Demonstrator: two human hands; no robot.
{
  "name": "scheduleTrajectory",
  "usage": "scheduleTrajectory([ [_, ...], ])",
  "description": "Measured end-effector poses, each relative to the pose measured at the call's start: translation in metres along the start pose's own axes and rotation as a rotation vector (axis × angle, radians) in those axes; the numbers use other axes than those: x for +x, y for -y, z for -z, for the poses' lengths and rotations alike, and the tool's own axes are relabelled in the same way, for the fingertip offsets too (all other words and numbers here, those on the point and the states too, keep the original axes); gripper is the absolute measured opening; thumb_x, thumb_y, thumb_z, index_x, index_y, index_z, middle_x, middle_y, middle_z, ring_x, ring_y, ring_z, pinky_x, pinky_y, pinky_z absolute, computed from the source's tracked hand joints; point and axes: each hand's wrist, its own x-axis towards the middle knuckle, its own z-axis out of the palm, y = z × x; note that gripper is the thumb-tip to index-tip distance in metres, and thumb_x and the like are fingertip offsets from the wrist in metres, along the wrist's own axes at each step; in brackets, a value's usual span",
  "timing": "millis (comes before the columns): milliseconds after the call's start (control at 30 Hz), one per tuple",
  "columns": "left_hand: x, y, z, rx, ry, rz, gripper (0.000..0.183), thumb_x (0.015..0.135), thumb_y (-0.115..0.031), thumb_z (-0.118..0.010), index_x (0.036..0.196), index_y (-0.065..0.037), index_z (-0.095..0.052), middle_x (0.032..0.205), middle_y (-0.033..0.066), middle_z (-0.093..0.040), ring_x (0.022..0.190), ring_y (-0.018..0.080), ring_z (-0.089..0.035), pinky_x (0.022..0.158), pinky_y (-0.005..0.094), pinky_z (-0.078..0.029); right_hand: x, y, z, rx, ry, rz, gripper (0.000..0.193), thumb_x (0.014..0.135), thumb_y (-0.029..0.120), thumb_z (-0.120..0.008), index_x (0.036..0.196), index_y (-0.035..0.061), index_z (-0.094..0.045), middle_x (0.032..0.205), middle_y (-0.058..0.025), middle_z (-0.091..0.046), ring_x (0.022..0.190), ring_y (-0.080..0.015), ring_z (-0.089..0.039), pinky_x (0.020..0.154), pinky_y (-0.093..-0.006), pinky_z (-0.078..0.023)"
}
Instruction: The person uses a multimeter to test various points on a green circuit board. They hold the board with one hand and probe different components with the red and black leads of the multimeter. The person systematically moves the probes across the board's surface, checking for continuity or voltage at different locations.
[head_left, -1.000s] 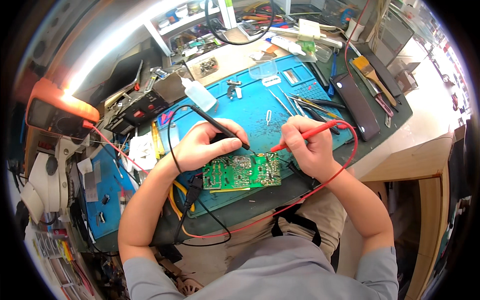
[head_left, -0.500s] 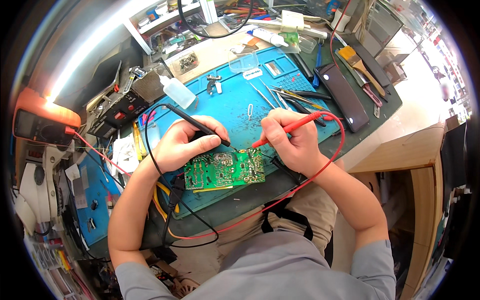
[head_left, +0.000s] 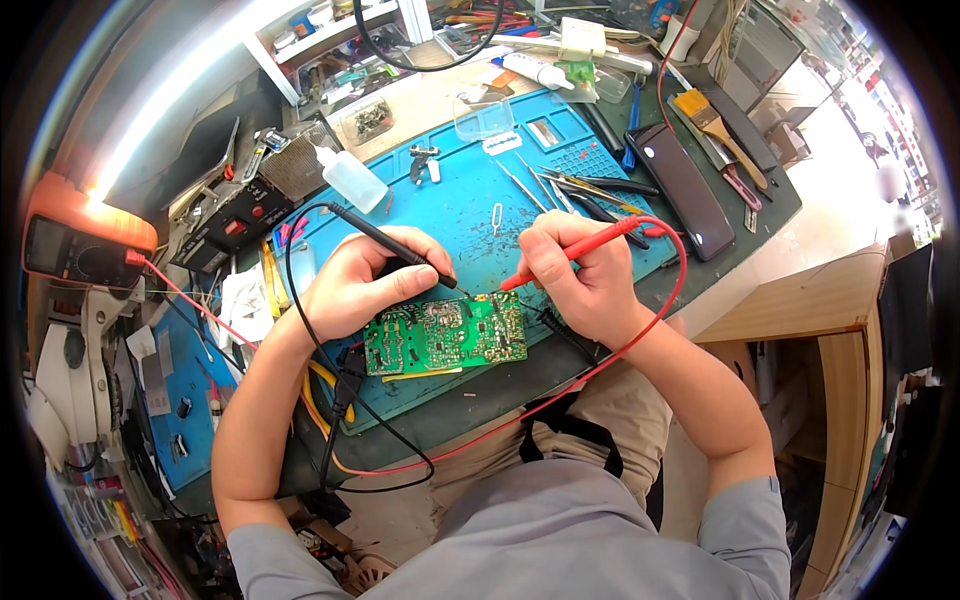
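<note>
A green circuit board [head_left: 445, 338], crowded with small parts, lies on the blue work mat [head_left: 440, 215] near its front edge. My left hand [head_left: 375, 285] is closed around a black multimeter probe [head_left: 385, 240], whose tip points down at the board's far edge. In my right hand [head_left: 580, 270] is a red multimeter probe [head_left: 585, 243], pinched between thumb and fingers, its tip at the board's far right edge. Whether either tip touches metal is too small to tell. Red and black leads loop across my forearms. The orange multimeter [head_left: 85, 235] stands at the far left.
Tweezers and pliers [head_left: 600, 195] lie right of the board, beside a dark phone-like slab [head_left: 687, 195] and a brush [head_left: 715, 125]. Behind are a squeeze bottle [head_left: 352, 178] and a clear tray [head_left: 483, 117]. A black power supply box [head_left: 235, 220] sits at left.
The black probe's tip has shifted slightly left along the board's far edge. The whole view has drifted a little; both hands keep their hold.
</note>
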Motion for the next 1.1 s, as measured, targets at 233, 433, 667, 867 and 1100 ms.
scheduleTrajectory([
  [233, -0.006, -0.010, -0.001, -0.028, -0.074, 0.017, 0.021, 0.096, -0.021, -0.068, 0.104, -0.002, -0.064, 0.106, 0.0078, -0.066, 0.103, 0.0182, -0.061, 0.095, 0.0341, -0.047, -0.001, 0.005, 0.002, 0.081, -0.015, -0.016, 0.026, 0.100, 0.012, -0.060, 0.079, -0.0025, -0.064, 0.068, -0.0047, -0.063, 0.058, -0.0100, -0.058, 0.053, -0.0265, -0.045],
  [433, -0.041, -0.056, -0.029, 0.414, -0.255, -0.200, 0.013, 0.089, -0.006, -0.071, 0.103, -0.004, -0.069, 0.101, 0.0072, -0.068, 0.100, 0.0187, -0.064, 0.087, 0.0328, -0.051, -0.004, 0.016, 0.007, 0.207, -0.076, -0.115, 0.028, 0.101, 0.015, -0.059, 0.079, -0.0003, -0.065, 0.069, -0.0024, -0.063, 0.060, -0.0071, -0.057, 0.053, -0.0240, -0.044],
  [667, -0.080, -0.049, -0.111, 0.818, -0.554, -0.387, 0.029, 0.072, -0.002, -0.082, 0.099, -0.006, -0.073, 0.099, 0.0073, -0.073, 0.086, 0.0244, -0.065, 0.076, 0.0346, -0.050, -0.019, 0.018, 0.009, 0.279, -0.049, -0.206, 0.028, 0.102, 0.017, -0.060, 0.081, -0.0008, -0.066, 0.071, -0.0018, -0.062, 0.062, -0.0060, -0.055, 0.053, -0.0244, -0.041],
  [867, -0.078, -0.008, -0.169, 0.693, -0.897, -0.367, 0.029, 0.074, 0.003, -0.080, 0.102, -0.001, -0.072, 0.101, 0.0132, -0.070, 0.084, 0.0259, -0.065, 0.073, 0.0328, -0.053, -0.020, 0.016, 0.007, 0.208, 0.012, -0.174, 0.027, 0.101, 0.017, -0.061, 0.082, -0.0015, -0.066, 0.070, -0.0020, -0.062, 0.062, -0.0064, -0.056, 0.054, -0.0251, -0.042],
  [1100, -0.057, 0.008, -0.173, 0.754, -1.023, -0.408, 0.026, 0.078, -0.002, -0.080, 0.102, -0.005, -0.071, 0.096, 0.0096, -0.069, 0.077, 0.0231, -0.066, 0.064, 0.0291, -0.052, -0.017, 0.013, 0.008, 0.161, 0.019, -0.103, 0.026, 0.100, 0.014, -0.062, 0.079, -0.0014, -0.064, 0.069, -0.0036, -0.062, 0.061, -0.0080, -0.056, 0.053, -0.0256, -0.042],
])
